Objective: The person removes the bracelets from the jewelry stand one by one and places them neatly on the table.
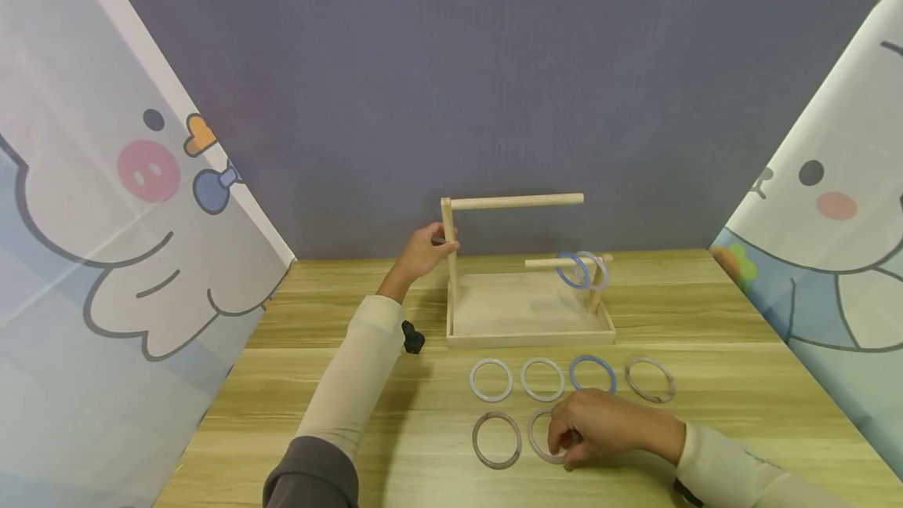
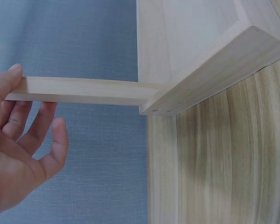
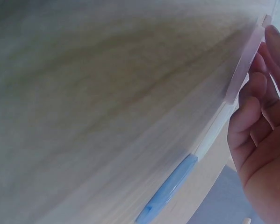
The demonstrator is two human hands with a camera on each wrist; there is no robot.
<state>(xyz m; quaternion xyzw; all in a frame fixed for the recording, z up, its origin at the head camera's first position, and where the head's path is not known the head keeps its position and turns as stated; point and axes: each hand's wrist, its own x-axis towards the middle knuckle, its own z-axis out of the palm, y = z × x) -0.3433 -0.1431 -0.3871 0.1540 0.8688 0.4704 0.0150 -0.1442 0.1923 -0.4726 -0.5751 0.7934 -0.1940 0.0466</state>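
Observation:
My left hand (image 1: 426, 249) grips the tall upright post of a wooden stand (image 1: 531, 339). In the left wrist view, the thumb lies on one side of the post (image 2: 88, 89) and fingertips on the other. My right hand (image 1: 600, 423) is low over the table, thumb and fingertips pinching the right side of a pinkish-grey bangle (image 1: 538, 445). That bangle (image 3: 245, 65) appears edge-on in the right wrist view, close to the tabletop. Left of it lies a brown-grey bangle (image 1: 497, 464). A blue bangle (image 1: 592, 359) lies behind the right hand, which partly covers its front.
Two whitish bangles (image 1: 491, 397) (image 1: 542, 397) and a brownish bangle (image 1: 650, 398) share the blue one's row. A blue bangle (image 1: 573, 271) and a pale lilac bangle (image 1: 601, 276) hang on the stand's low bar. Its upper bar (image 1: 518, 201) is bare. A grey wall (image 1: 451, 85) stands behind.

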